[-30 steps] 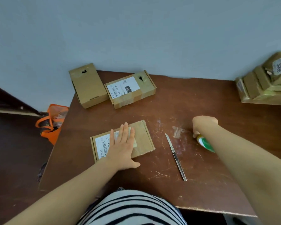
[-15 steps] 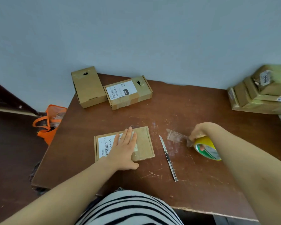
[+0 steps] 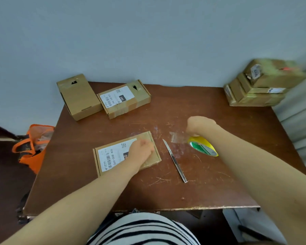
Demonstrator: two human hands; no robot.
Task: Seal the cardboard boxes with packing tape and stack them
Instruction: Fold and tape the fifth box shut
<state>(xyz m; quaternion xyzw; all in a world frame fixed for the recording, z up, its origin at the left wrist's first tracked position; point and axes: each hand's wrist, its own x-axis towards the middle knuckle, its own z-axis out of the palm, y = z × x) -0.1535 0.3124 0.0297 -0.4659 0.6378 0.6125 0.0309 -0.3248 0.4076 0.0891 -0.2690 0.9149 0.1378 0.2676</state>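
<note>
A flat cardboard box [image 3: 113,156] with a white shipping label lies near the table's front left. My left hand [image 3: 141,149] rests on its right half; it is blurred and its fingers look curled, holding nothing. To the right, my right hand [image 3: 200,125] grips a yellow and green tape roll [image 3: 202,145] just above the table. A short strip of clear tape [image 3: 177,137] stretches from the roll toward the box. Two more boxes, one plain [image 3: 79,96] and one labelled [image 3: 125,99], lie at the back left.
A slim utility knife [image 3: 175,160] lies on the brown table [image 3: 219,183] between the flat box and the tape roll. A stack of taped boxes [image 3: 261,85] stands at the back right corner. An orange bag [image 3: 32,145] sits on the floor to the left.
My left hand's flat fingers have curled in on the box. My right hand has kept the tape roll, with the strip still pulled out toward the box.
</note>
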